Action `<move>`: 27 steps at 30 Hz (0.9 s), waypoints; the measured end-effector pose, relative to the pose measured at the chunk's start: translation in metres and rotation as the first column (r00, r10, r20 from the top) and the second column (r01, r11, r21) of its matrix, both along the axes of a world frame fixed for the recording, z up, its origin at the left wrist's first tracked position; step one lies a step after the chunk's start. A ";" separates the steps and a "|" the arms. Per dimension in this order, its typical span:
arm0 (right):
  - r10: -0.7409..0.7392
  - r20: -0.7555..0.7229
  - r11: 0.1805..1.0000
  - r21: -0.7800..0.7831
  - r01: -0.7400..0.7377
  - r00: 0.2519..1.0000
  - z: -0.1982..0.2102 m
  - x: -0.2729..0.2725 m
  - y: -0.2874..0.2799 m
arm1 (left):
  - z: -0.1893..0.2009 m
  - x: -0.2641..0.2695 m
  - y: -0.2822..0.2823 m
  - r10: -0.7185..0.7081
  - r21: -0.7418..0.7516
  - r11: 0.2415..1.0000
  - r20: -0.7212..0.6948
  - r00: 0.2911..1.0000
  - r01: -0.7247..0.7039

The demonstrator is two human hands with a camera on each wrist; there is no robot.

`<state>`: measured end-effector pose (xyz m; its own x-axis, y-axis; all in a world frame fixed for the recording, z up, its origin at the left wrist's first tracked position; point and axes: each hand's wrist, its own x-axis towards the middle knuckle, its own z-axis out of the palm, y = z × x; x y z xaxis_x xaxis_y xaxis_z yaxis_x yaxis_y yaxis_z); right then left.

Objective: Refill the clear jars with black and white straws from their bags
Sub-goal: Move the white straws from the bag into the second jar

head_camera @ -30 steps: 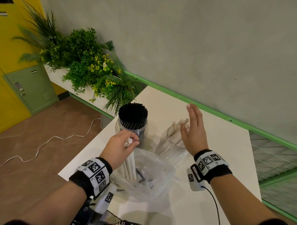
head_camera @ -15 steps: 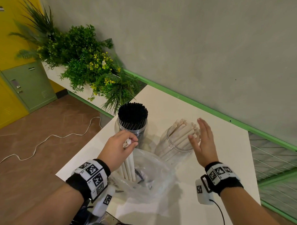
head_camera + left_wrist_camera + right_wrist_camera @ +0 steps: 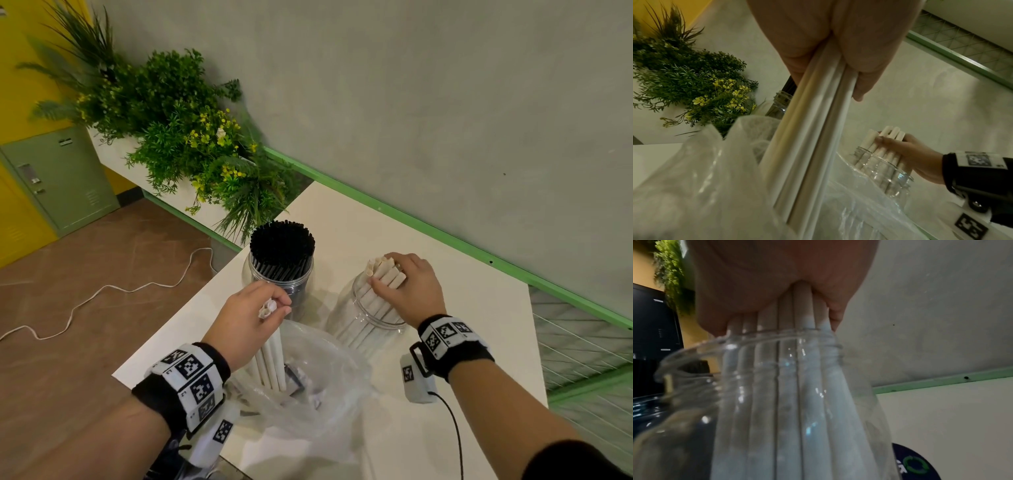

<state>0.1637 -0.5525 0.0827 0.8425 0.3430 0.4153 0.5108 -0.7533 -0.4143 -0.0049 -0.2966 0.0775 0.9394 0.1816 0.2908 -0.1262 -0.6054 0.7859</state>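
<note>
White straws [image 3: 270,356] in left hand [image 3: 245,320], ends bag-hidden; right hand [image 3: 409,291] gripping jar's straws [image 3: 385,274].

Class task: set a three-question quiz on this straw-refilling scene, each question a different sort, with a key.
1. True or false: the jar of black straws is nearly empty.
2. Which of the hands grips the white straws standing in the clear jar? A) left hand B) right hand
3. Fill in: the left hand holds a bundle of white straws over the plastic ____.

Key: 1 false; 2 B; 3 bag.
</note>
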 end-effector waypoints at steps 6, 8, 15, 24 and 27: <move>0.101 0.266 0.995 -0.006 -0.103 0.959 0.015 0.010 0.006 | 0.001 0.000 0.002 -0.010 0.009 1.000 -0.002 1.000 0.010; 0.047 0.213 0.997 -0.062 -0.035 0.976 0.008 0.010 0.001 | 0.001 0.000 0.002 -0.009 0.006 1.000 -0.002 1.000 0.009; 0.162 0.233 0.963 -0.248 -0.102 0.959 -0.003 0.000 -0.010 | 0.000 0.000 0.005 -0.015 0.018 1.000 -0.006 1.000 0.016; 0.116 0.014 0.814 -0.574 -0.087 0.993 0.017 0.017 0.019 | -0.003 0.000 0.007 -0.021 0.021 1.000 0.000 1.000 0.021; 0.002 0.071 0.923 -0.385 0.025 0.997 0.018 0.016 0.025 | -0.002 0.000 0.007 -0.021 0.012 1.000 -0.005 1.000 0.021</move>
<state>0.1795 -0.5276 0.1010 0.8213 0.4787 0.3104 0.5182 -0.8535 -0.0549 -0.0050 -0.2898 0.0752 0.9443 0.1578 0.2887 -0.1358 -0.6123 0.7789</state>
